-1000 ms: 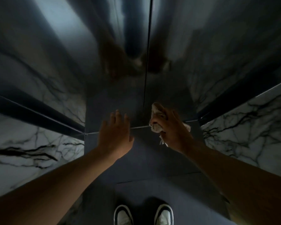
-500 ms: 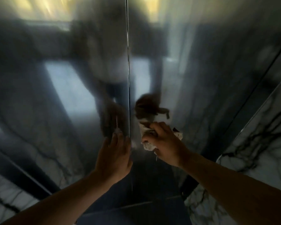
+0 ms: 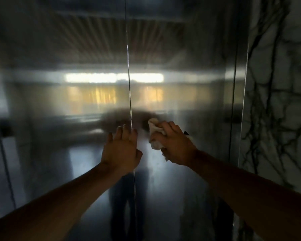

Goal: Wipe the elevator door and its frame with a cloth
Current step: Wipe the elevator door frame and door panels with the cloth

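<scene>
The elevator door (image 3: 181,63) is shiny brushed steel and fills the view, with a thin vertical centre seam (image 3: 129,75). My left hand (image 3: 122,150) lies flat on the door with fingers spread, its fingertips over the seam. My right hand (image 3: 175,145) is closed on a crumpled white cloth (image 3: 155,133) and presses it against the right door panel, just right of the seam. The steel door frame (image 3: 240,101) runs down the right side.
A white marble wall with dark veins (image 3: 276,101) stands to the right of the frame. Another frame edge (image 3: 0,145) shows at the far left. The door mirrors bright lights and a blurred standing figure.
The view has risen from the floor and door bottom to the door's middle. Both hands have moved up the door, the right one carrying the cloth along the right panel.
</scene>
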`<state>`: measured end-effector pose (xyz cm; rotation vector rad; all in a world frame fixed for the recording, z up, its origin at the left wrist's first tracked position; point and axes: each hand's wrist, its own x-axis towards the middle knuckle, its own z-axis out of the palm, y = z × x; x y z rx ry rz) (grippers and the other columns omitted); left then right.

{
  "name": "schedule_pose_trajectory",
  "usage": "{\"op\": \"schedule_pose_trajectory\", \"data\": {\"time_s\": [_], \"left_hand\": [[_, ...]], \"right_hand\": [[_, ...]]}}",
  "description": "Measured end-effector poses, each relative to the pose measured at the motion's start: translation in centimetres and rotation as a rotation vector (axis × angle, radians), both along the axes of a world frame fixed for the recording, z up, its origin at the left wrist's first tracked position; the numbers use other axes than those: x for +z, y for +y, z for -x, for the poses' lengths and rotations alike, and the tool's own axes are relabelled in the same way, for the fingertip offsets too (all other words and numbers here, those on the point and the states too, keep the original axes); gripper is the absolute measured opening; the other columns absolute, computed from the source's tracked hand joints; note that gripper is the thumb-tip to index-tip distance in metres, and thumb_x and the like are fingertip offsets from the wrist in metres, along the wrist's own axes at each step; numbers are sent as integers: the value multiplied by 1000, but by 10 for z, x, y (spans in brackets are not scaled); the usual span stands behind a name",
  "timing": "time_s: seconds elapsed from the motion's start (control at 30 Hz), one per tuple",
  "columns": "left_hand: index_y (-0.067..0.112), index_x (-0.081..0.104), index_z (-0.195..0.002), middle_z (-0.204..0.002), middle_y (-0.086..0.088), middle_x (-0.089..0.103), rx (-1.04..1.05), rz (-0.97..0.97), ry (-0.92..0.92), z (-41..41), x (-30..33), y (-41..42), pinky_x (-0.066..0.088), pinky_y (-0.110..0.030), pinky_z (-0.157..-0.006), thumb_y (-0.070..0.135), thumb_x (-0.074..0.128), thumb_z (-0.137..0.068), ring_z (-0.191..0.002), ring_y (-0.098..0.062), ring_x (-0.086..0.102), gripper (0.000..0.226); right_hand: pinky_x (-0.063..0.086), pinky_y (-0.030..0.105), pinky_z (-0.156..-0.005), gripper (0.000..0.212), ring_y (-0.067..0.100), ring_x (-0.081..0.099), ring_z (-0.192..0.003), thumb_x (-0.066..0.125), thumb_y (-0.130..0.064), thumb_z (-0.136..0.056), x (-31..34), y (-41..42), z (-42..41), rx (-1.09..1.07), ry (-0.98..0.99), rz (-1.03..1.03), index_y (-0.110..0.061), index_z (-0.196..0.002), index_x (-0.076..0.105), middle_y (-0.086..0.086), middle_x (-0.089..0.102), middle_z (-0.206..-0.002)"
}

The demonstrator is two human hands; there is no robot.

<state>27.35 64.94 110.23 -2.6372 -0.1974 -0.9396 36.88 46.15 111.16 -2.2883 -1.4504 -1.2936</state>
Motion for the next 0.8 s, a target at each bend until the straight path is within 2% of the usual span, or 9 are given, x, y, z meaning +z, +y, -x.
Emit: {"op": "schedule_pose_trajectory", "data": {"time_s": [0.07, 0.23, 0.37, 0.57, 0.7, 0.8], "left_hand": [[14, 26, -154, -156, -19, 30, -5, -7, -47, 17, 31, -11, 32, -50, -113, 46, 43, -88, -142, -37, 31, 75], [14, 33, -150, -148, -14, 40, 3, -59, -118, 45, 80, -21, 39, -46, -103, 47, 41, -87, -130, -33, 43, 71], [16, 38, -144, -141, -13, 45, 24, -47, -161, 70, 98, -24, 43, -44, -99, 48, 43, -86, -125, -31, 47, 66], [16, 41, -139, -136, -12, 49, -24, -45, -213, 100, 110, -55, 45, -42, -94, 49, 41, -87, -118, -30, 51, 61], [14, 47, -133, -126, -13, 54, -130, -58, -258, 122, 121, -89, 49, -42, -86, 50, 46, -87, -109, -31, 56, 58], [16, 47, -134, -127, -12, 54, -190, -55, -245, 139, 119, -114, 50, -42, -86, 50, 49, -87, -110, -31, 56, 59]], "right_hand": [[47, 47, -90, 59, 38, 50, -112, 80, -10, -59, 31, -3, 11, 9, -24, -17, -18, -115, 64, 16, 51, -131], [48, 36, -76, 57, 25, 43, -102, 79, -18, -56, 80, -4, 32, 54, -150, -31, -25, -109, 61, 6, 44, -126], [48, 37, -77, 54, 26, 44, -102, 78, -19, -58, 99, -11, 53, 36, -193, -12, -24, -110, 61, 8, 47, -124], [51, 43, -80, 66, 28, 45, -105, 80, -19, -61, 104, -39, 96, -8, -130, 13, -24, -121, 54, 5, 41, -129], [48, 44, -81, 57, 28, 45, -104, 74, -19, -64, 118, -77, 137, -88, -157, 51, -25, -118, 56, 4, 34, -131], [46, 44, -85, 51, 28, 43, -108, 71, -23, -69, 126, -107, 172, -194, -173, 38, -27, -117, 58, 7, 39, -132]]}}
